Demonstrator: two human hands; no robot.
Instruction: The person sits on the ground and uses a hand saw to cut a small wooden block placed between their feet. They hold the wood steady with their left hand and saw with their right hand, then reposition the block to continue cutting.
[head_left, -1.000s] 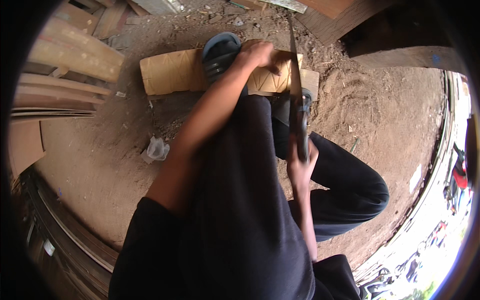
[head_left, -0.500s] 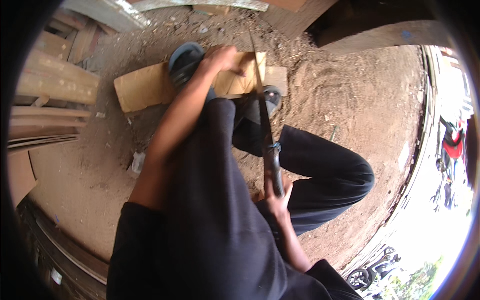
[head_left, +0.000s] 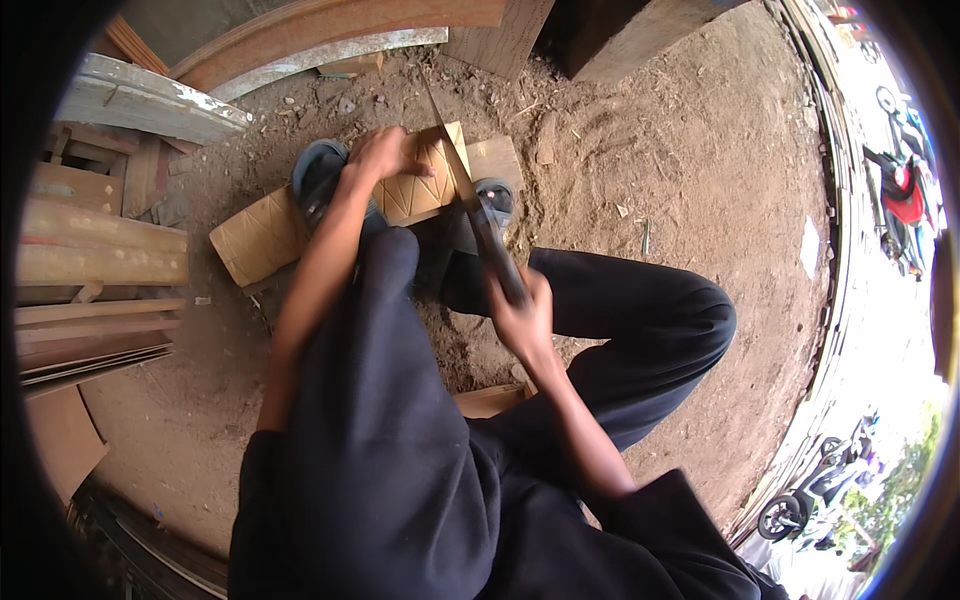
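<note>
A pale wooden board (head_left: 242,250) with scored zigzag lines lies crosswise on the dirt, over a second plank (head_left: 492,156). My left hand (head_left: 385,157) grips it beside my left sandalled foot (head_left: 320,180), which rests on it. My right hand (head_left: 521,313) is closed round the dark handle of a long saw (head_left: 450,150), whose blade crosses the board near its right end. My other sandalled foot (head_left: 492,203) is just below that end, partly behind the saw.
Stacked planks (head_left: 105,255) line the left, more boards (head_left: 330,30) lie at the top, and a thick timber (head_left: 640,45) juts in at upper right. Dirt ground (head_left: 700,170) stretches right to a bright opening with parked motorbikes (head_left: 895,200).
The saw was drawn back toward me, then moved forward again along the cut. My left hand stays on the board. The whole view has shifted, putting the board further left.
</note>
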